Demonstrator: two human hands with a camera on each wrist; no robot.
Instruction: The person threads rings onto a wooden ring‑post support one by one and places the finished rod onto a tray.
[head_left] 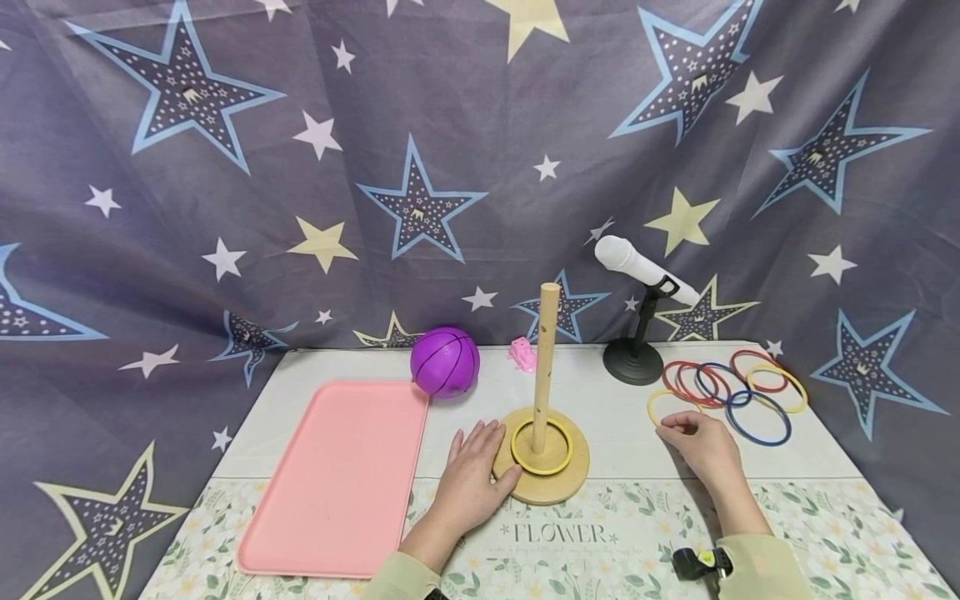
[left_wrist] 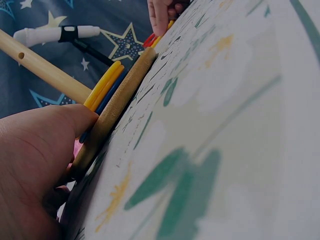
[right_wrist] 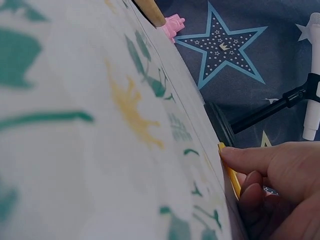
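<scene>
Your left hand [head_left: 474, 482], fingers loosely extended, rests on the round pale-wood base [head_left: 564, 485] at the head view's lower centre, presumably steadying its upright wooden post [head_left: 546, 367]; at lower right, your right hand [head_left: 707, 450] pinches a thin yellow plastic ring [head_left: 649, 409] by its edge, likely because so slim a rim offers little else. Your left wrist view reveals a blue plastic ring [left_wrist: 106, 95] under stacked yellow ones [left_wrist: 102, 83], not discernible from the head

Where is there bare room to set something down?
Inside the pink tray; between the wooden base and the right hand; on the floral strip in front of that base. Crowded: right rear, where loose rings overlap near the microphone stand.
</scene>
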